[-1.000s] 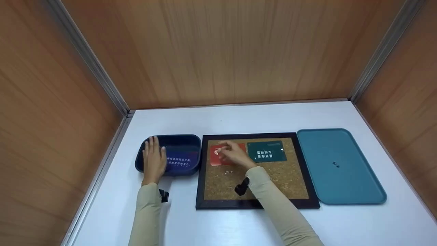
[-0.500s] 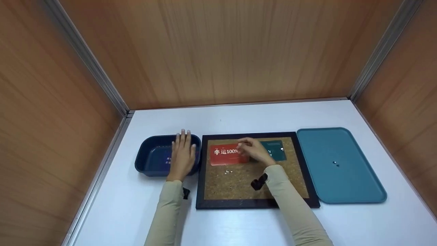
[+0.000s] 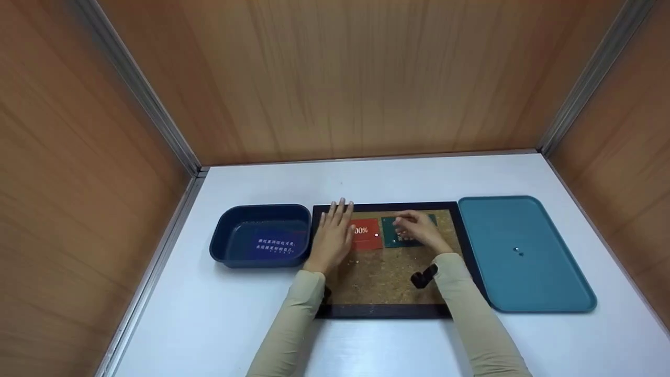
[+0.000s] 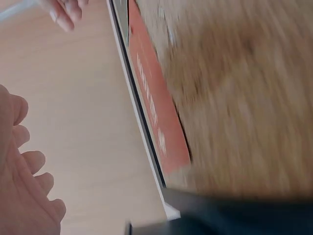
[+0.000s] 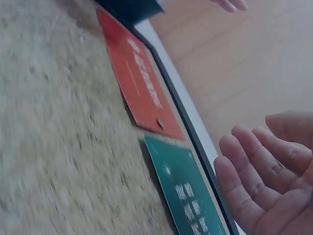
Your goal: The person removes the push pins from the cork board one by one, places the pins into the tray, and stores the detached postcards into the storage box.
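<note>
Corkboard (image 3: 387, 283), white table (image 3: 183, 319), wood-grain walls (image 3: 366, 78)

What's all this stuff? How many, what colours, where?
deep rounded tub: 1, dark blue, left
rectangular purple card: 1, purple-blue, in tub
framed cork board: 1, brown, black frame, middle
rectangular red card: 1, red, on board
rectangular green card: 1, green, on board
tiny bits: several, silver or white, tray and board
rectangular tray: 1, teal, right
flat tabletop: 1, white, underneath
wood-grain walls: 3, brown, around
metal strips: 2, grey, wall corners
sleeves: 2, beige, forearms
wrist devices: 2, black, wrists
left hand: 1, over board
right hand: 1, by green card
</note>
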Motion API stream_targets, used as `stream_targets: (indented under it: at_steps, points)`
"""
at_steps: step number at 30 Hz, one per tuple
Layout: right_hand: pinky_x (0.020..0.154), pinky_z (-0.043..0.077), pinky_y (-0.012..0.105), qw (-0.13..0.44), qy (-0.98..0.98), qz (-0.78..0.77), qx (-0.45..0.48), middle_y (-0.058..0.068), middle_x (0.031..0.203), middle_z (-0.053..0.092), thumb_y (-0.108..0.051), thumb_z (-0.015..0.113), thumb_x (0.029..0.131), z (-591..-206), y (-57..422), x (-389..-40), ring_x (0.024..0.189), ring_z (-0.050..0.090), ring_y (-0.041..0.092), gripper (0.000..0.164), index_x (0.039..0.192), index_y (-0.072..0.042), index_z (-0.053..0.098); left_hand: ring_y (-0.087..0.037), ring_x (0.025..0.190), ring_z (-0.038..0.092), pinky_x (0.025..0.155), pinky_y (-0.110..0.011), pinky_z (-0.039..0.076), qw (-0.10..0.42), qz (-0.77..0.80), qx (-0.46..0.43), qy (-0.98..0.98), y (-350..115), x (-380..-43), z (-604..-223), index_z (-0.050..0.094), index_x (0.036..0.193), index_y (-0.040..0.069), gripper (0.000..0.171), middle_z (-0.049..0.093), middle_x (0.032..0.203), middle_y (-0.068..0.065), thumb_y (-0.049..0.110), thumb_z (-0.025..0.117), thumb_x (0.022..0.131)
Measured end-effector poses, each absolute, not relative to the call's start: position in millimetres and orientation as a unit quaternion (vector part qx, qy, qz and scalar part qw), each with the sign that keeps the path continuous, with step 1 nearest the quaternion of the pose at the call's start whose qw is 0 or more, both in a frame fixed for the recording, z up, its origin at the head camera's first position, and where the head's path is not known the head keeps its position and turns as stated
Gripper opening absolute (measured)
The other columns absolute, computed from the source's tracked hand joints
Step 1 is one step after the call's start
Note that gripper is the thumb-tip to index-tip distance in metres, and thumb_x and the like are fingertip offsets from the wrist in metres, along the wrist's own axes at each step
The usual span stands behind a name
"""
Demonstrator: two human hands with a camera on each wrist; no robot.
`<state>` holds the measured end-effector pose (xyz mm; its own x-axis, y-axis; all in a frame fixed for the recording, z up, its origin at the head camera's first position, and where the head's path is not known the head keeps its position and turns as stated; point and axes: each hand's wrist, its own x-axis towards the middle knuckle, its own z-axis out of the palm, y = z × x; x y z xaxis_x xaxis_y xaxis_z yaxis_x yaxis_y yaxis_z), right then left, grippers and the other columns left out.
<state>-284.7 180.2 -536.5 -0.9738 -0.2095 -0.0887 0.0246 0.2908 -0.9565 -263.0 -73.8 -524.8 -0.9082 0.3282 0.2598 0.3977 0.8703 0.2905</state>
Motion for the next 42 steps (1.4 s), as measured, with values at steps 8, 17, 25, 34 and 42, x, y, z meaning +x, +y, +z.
stream_targets:
  at_steps: [8, 17, 25, 34, 42]
  points:
    - [0.084, 0.057, 0.036, 0.098, 0.796, -0.595, -0.053, 0.026, 0.117, 0.062, -0.020, 0.052, 0.100, -539, 214, -284, 0.093, 0.068, 0.018, 0.045, 0.132, 0.013, 0.048, -0.022, 0.150, 0.013, 0.121, -0.045, 0.016, 0.070, -0.136, -0.225, -0.962, -38, -260, -526, 0.019, 0.155, 0.019, 0.055, 0.016, 0.162, -0.002, 0.037, 0.031, 0.105]
    - [0.088, 0.056, 0.030, 0.105, 0.798, -0.593, -0.025, 0.028, 0.124, 0.058, -0.022, 0.053, 0.100, -542, 243, -282, 0.098, 0.067, 0.015, 0.048, 0.135, 0.010, 0.047, -0.023, 0.149, 0.020, 0.121, -0.044, 0.020, 0.071, -0.089, -0.271, -0.956, -7, -261, -531, 0.021, 0.155, 0.018, 0.054, 0.020, 0.161, -0.003, 0.037, 0.031, 0.106]
    - [0.088, 0.056, 0.029, 0.108, 0.810, -0.576, 0.025, 0.025, 0.126, 0.057, -0.026, 0.052, 0.100, -545, 262, -280, 0.095, 0.065, 0.009, 0.049, 0.136, 0.007, 0.047, -0.018, 0.149, 0.016, 0.121, -0.041, 0.018, 0.031, -0.057, -0.292, -0.954, 17, -261, -534, 0.018, 0.155, 0.021, 0.055, 0.017, 0.162, 0.001, 0.037, 0.033, 0.105]
    - [0.092, 0.054, 0.033, 0.106, 0.821, -0.560, 0.028, 0.028, 0.130, 0.053, -0.025, 0.050, 0.101, -552, 280, -279, 0.107, 0.063, 0.025, 0.048, 0.138, 0.005, 0.046, -0.014, 0.149, 0.014, 0.121, -0.040, 0.020, 0.002, -0.035, -0.306, -0.951, 38, -262, -537, 0.016, 0.155, 0.022, 0.053, 0.015, 0.162, 0.003, 0.039, 0.028, 0.106]
    - [0.083, 0.057, 0.027, 0.097, 0.832, -0.545, 0.040, 0.030, 0.128, 0.054, -0.022, 0.050, 0.101, -555, 285, -283, 0.102, 0.066, 0.023, 0.044, 0.134, 0.008, 0.050, -0.012, 0.149, 0.014, 0.121, -0.037, 0.019, -0.059, -0.036, -0.301, -0.951, 48, -263, -544, 0.017, 0.155, 0.025, 0.052, 0.015, 0.161, 0.007, 0.041, 0.026, 0.106]
